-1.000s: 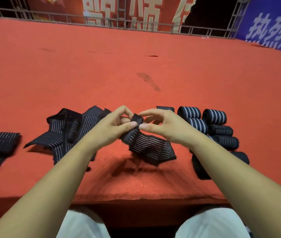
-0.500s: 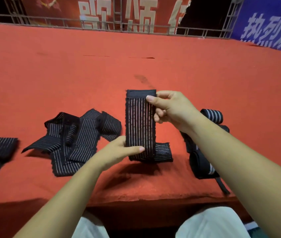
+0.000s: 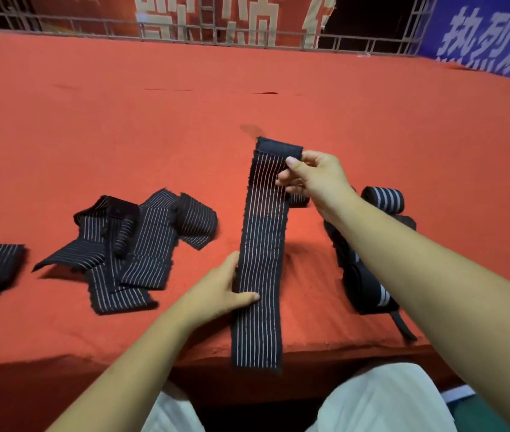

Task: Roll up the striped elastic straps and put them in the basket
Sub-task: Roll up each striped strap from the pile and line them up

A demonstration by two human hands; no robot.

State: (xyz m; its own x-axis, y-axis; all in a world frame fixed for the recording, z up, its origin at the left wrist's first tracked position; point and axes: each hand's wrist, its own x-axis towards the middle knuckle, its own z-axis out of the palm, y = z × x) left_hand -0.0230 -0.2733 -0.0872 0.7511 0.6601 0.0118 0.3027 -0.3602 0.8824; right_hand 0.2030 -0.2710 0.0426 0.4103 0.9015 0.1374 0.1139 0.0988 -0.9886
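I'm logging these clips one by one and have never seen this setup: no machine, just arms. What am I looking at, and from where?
There is no machine: a person works with bare hands, and the single camera sits on their head, looking forward and down. The right hand pinches the far end of one striped elastic strap, held out flat; the left hand pinches its edge lower down. On the red-covered table lie a pile of unrolled straps to the left and rolled straps to the right. No basket is in view.
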